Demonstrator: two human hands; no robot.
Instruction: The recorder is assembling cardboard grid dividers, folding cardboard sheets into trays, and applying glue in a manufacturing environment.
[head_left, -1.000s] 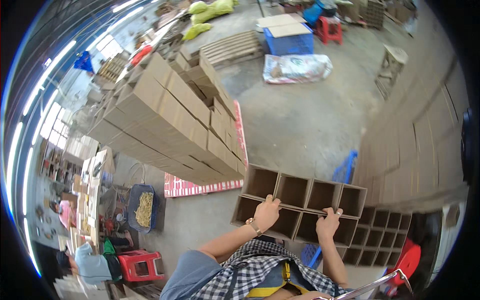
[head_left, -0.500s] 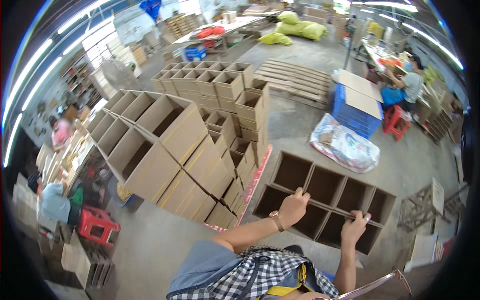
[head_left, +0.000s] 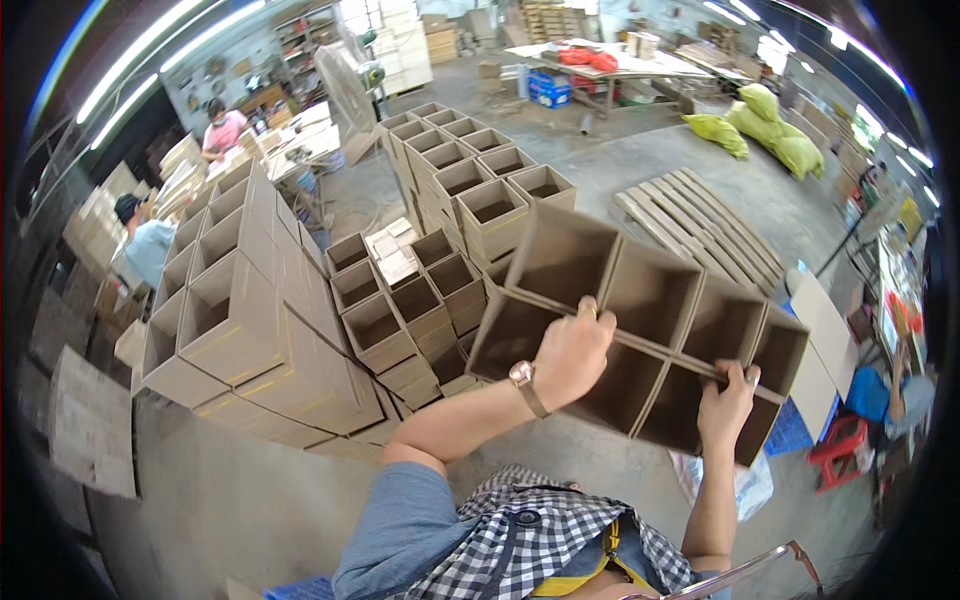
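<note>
In front of me hangs a block of open-topped brown cardboard boxes (head_left: 654, 288), set side by side in two rows and tilted. My left hand (head_left: 572, 355) is closed over the walls where the two rows meet, toward the left end. Farther right along that seam, my right hand (head_left: 726, 402) grips the walls in the same way. The block's far left corner overlaps the nearest stacked boxes (head_left: 495, 215) in view; I cannot tell whether they touch.
A tall stack of brown boxes (head_left: 235, 320) stands at left, with lower stacks (head_left: 375, 325) beside it. A wooden pallet (head_left: 700, 225) lies beyond my block. At right are a red stool (head_left: 838, 452) and a seated person (head_left: 908, 400). Two people work at the left table.
The block of boxes has risen from low over the floor at right, and both hands still grip it. My view has swung right, bringing the box stacks nearer the middle.
</note>
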